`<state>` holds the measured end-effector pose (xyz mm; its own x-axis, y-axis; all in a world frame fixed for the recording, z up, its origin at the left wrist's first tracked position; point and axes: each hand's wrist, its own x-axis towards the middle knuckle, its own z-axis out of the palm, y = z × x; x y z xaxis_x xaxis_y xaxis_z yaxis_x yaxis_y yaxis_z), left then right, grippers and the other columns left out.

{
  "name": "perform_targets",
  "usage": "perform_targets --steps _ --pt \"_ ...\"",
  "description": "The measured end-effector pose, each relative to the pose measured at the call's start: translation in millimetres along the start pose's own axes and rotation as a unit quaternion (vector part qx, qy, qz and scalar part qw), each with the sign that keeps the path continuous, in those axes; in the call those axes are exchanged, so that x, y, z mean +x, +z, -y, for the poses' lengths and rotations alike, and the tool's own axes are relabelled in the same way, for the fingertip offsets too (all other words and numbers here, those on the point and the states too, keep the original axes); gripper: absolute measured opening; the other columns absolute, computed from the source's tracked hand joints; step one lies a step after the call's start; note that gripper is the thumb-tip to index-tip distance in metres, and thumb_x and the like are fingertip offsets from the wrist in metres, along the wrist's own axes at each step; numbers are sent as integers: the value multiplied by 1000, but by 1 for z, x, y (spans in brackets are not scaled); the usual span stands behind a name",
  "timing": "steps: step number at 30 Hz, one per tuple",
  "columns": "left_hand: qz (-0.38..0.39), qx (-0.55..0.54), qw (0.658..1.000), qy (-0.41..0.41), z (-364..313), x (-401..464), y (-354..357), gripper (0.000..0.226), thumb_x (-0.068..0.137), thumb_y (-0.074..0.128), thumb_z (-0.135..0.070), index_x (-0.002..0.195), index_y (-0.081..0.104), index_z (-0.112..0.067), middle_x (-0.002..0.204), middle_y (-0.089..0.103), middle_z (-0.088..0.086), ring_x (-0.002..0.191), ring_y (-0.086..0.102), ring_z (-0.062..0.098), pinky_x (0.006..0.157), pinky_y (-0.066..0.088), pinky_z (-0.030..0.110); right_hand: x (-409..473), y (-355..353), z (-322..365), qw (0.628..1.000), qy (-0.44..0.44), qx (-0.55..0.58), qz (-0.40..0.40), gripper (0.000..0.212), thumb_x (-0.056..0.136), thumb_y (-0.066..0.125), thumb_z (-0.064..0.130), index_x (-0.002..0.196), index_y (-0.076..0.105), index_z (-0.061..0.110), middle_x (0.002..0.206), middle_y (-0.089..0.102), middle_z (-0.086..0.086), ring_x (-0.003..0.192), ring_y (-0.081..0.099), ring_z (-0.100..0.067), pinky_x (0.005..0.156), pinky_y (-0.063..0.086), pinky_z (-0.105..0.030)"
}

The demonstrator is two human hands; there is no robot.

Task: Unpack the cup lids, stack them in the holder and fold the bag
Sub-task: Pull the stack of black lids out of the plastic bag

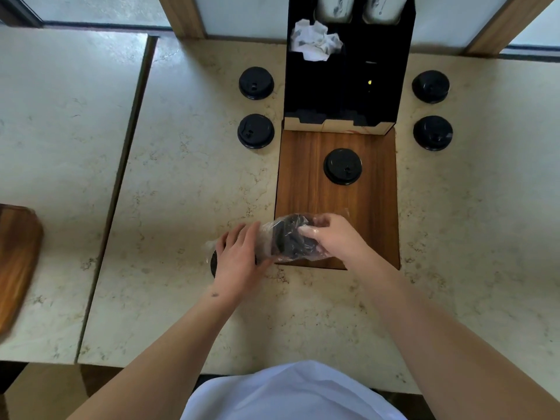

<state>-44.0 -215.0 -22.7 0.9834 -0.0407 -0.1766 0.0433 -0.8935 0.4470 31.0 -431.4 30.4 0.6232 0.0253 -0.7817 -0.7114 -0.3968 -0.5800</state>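
- Low centre of the frame: both hands are on the clear crinkled plastic bag [281,237], which lies across the near edge of the brown wooden board [306,183] and the pale marbled tabletop [181,165].
- The left hand [239,256] lies over the bag's left end with curled fingers gripping the film; a dark lid edge peeks out beneath it.
- The right hand [330,234] is curled around the bag's right end, thumb and fingers pressing a bunch of black plastic lids through or inside the film. Whether the fingers are inside the bag's mouth cannot be told.
- So unpacking is under way: a clump of lids remains in the bag.
- Five round black cup lids already sit out singly: two at centre left [256,83] [256,130], two at centre right [430,86] [433,133], one on the board [342,166].
- Top centre stands the tall black holder [381,86], with a crumpled white paper [315,40] in its left side and pale cups at its top.
- No stacked lids are visible in the holder, so stacking looks not yet begun.
- The bag is not yet emptied, and folding it comes last.
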Motion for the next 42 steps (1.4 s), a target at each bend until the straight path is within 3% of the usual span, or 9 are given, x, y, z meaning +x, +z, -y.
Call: perform_targets --steps 4,11,18,25,28,31,36,40,42 --pt "-32 -7 997 -67 -8 17 6 72 88 64 -53 146 36 -21 150 51 7 148 29 31 119 20 56 -3 -31 10 987 -109 -40 -110 33 86 80 37 108 58 27 100 61 14 84 67 -9 50 53 -11" --pt "-20 -46 993 -104 -13 53 -21 111 70 43 -96 153 18 -27 161 28 5 154 7 30 123 6 54 10 -78 65 961 -116 151 -202 37 94 70 40 122 56 21 107 67 -3 69 65 -10 45 43 -16" --pt "67 18 993 -92 16 19 -42 95 61 66 -63 146 38 -28 140 47 8 127 41 35 101 41 51 62 -71 137 946 -119 251 -167 37 97 70 29 128 58 13 108 63 -4 72 69 -7 51 50 -15" --pt "-22 -124 983 -136 -2 72 -43 97 77 81 -44 153 28 -16 150 38 7 137 38 29 103 46 44 110 -58 179 936 -60 305 -166 28 99 67 22 121 56 10 104 64 -9 76 74 -18 62 63 -29" --pt "-48 -137 980 -139 -5 88 -41 92 76 80 -45 148 29 -20 147 30 0 135 40 26 96 49 41 121 -53 186 949 -63 216 -222 19 101 64 25 105 59 7 95 68 -12 83 77 -29 80 62 -43" --pt "-58 -125 982 -131 -2 91 -39 91 77 80 -46 149 30 -20 144 32 0 133 38 24 99 49 42 132 -53 197 951 -89 103 -278 28 102 61 27 79 52 12 82 65 -13 67 73 -24 70 62 -39" --pt "-73 -122 976 -164 9 69 -36 90 77 78 -45 150 31 -22 144 33 -2 132 36 23 99 51 45 138 -47 203 972 -43 29 -230 25 106 50 22 110 60 0 78 63 -9 60 68 -20 50 60 -28" --pt "-73 -124 976 -164 8 61 -36 90 77 78 -47 150 31 -23 144 33 -3 132 36 22 98 51 44 136 -40 198 978 -4 -72 -195 29 106 46 17 118 62 -4 72 59 -8 67 68 -22 57 59 -30" --pt "-76 -128 972 -184 20 57 -40 90 78 77 -48 150 30 -23 144 33 -3 132 35 22 96 52 43 139 -19 204 968 -7 -129 -215 24 105 51 15 112 62 -4 71 60 -13 57 70 -26 38 52 -25"
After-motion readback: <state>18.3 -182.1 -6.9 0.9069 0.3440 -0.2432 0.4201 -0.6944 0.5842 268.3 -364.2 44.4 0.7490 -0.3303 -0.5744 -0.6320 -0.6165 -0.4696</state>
